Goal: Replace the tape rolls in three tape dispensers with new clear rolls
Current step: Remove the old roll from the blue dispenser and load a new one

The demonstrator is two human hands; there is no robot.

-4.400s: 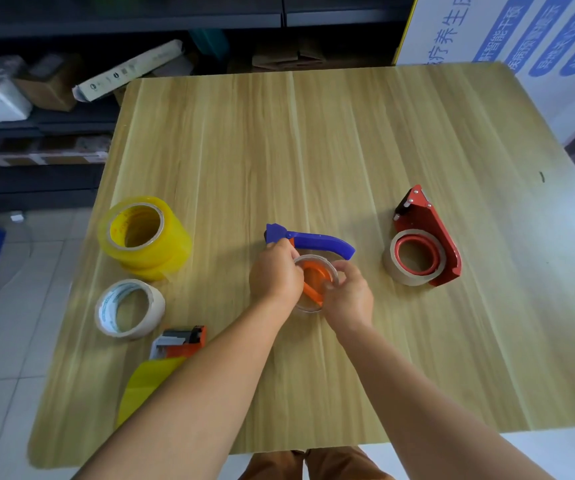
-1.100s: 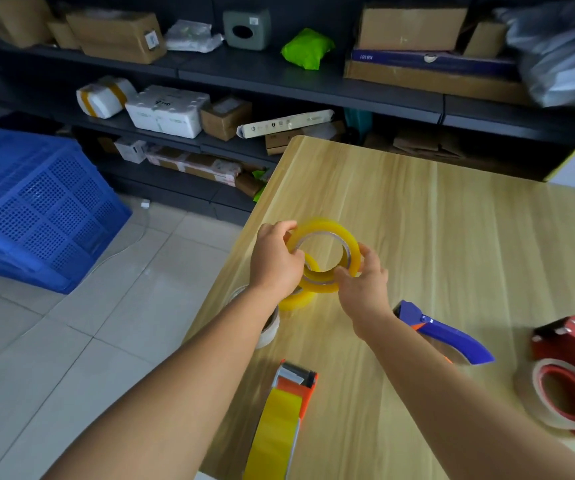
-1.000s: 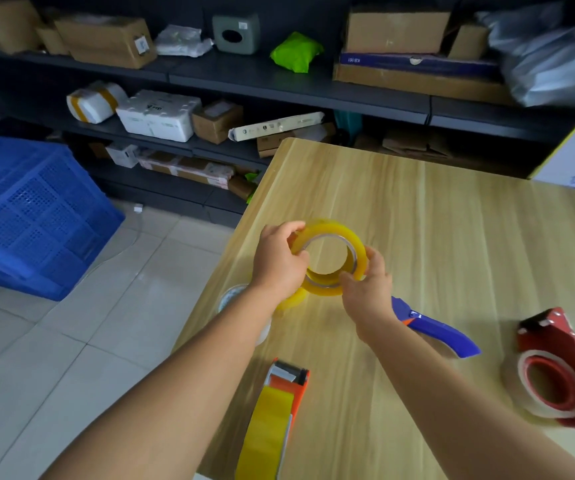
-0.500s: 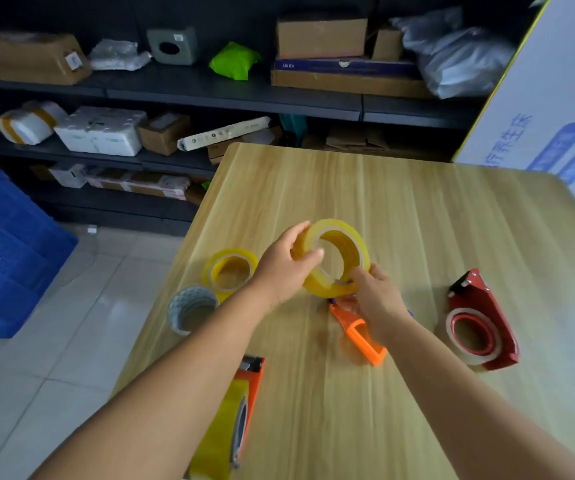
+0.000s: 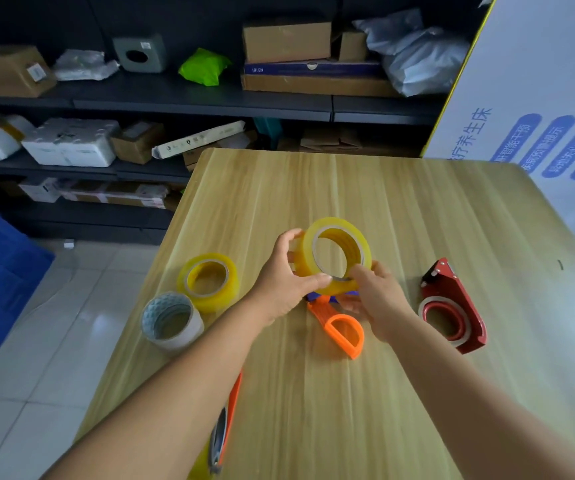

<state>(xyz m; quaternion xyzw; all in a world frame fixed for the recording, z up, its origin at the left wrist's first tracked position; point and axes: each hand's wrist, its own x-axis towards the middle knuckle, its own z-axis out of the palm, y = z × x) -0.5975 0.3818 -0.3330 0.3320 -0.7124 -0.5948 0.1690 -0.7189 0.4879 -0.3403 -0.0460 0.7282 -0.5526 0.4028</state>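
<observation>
From the head view, both hands hold a clear yellowish tape roll [image 5: 334,255] on edge above the middle of the wooden table [image 5: 417,209]. The left hand [image 5: 284,271] curls round its left rim; the right hand [image 5: 378,299] pinches the lower right rim. It looks light and rigid across its cardboard core, with a slick outer wrap, so I judge the rim or core the safest hold. Beneath it lies the blue and orange dispenser [image 5: 339,325], and a red dispenser [image 5: 452,306] sits toward the right edge. Two spare rolls, one yellowish [image 5: 208,282] and one whitish [image 5: 172,320], stand near the left edge. Dark shelving [image 5: 192,102] with boxes runs behind the table.
</observation>
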